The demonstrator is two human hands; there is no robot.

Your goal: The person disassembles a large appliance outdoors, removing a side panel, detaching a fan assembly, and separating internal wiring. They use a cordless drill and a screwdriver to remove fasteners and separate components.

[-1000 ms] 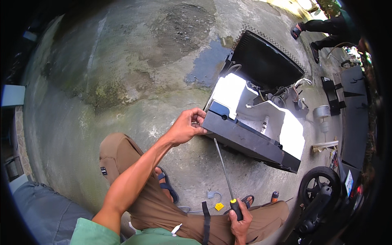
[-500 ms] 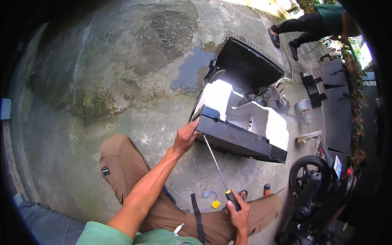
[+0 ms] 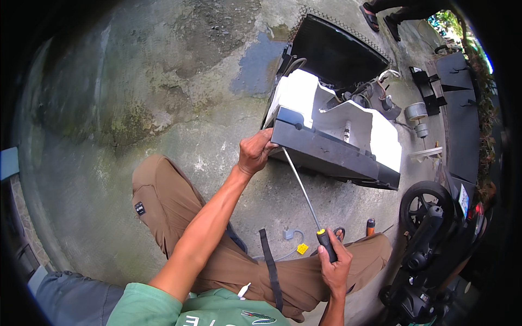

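Observation:
An opened appliance lies on the concrete, with a dark front panel (image 3: 326,152), white foam housing (image 3: 375,136) and a black finned coil (image 3: 337,51) behind. My left hand (image 3: 255,151) grips the panel's near left corner. My right hand (image 3: 334,266) holds the black and yellow handle of a long screwdriver (image 3: 304,195). Its thin shaft runs up and left, and its tip meets the panel's corner right beside my left fingers.
My bent legs in brown trousers (image 3: 179,212) fill the foreground. Small yellow and grey parts (image 3: 296,244) lie on the concrete by my knee. A wheeled black machine (image 3: 435,233) stands at right. Loose black parts (image 3: 435,92) lie at far right; another person's feet (image 3: 380,13) are at top.
The view has shifted, so the appliance sits a little lower and nearer. My left hand has closed more firmly on the panel's corner. The screwdriver keeps its tip at that corner.

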